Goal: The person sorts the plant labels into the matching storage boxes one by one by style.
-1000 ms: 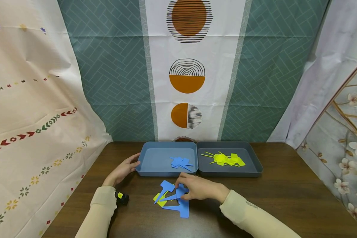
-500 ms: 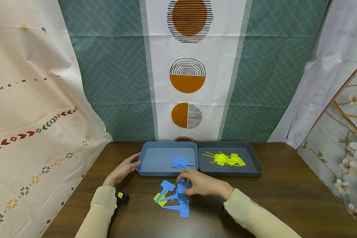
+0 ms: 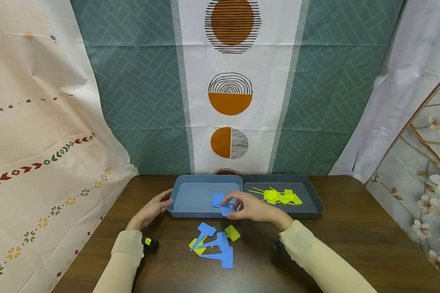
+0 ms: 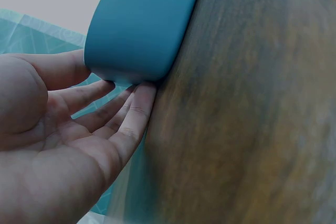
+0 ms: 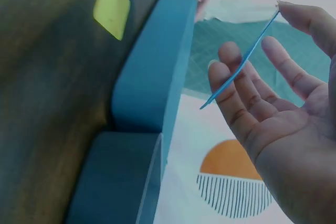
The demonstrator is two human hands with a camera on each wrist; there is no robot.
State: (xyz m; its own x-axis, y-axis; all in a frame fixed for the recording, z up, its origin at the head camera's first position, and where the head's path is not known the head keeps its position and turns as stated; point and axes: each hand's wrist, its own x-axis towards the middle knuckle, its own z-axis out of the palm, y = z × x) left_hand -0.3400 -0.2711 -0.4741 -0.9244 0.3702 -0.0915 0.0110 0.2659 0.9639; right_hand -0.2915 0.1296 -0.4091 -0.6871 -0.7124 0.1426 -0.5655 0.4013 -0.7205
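My right hand (image 3: pixel 256 208) pinches a blue T-shaped plant label (image 3: pixel 225 210) over the front rim of the blue tray (image 3: pixel 192 195). The right wrist view catches this label (image 5: pixel 242 66) edge-on, between thumb and fingertips. Several blue plant labels (image 3: pixel 217 200) lie in that tray, partly hidden behind the hand. At the tray's left end, my left hand (image 3: pixel 151 211) rests its extended fingers against the outer wall (image 4: pixel 139 30). On the table in front, blue labels (image 3: pixel 222 241) overlap a yellow label (image 3: pixel 198 246), and another yellow label (image 3: pixel 232 232) lies right of them.
A dark grey tray (image 3: pixel 309 207) adjoins the blue one on the right, with a heap of yellow plant labels (image 3: pixel 278 196) inside. Both trays stand near the back edge of the brown wooden table (image 3: pixel 337 244). Patterned cloths (image 3: pixel 150 101) hang behind and at both sides.
My right hand has lifted a blue label from the table pile and carried it up to the blue tray's front rim. A yellow label beneath is now uncovered. The left hand has stayed put.
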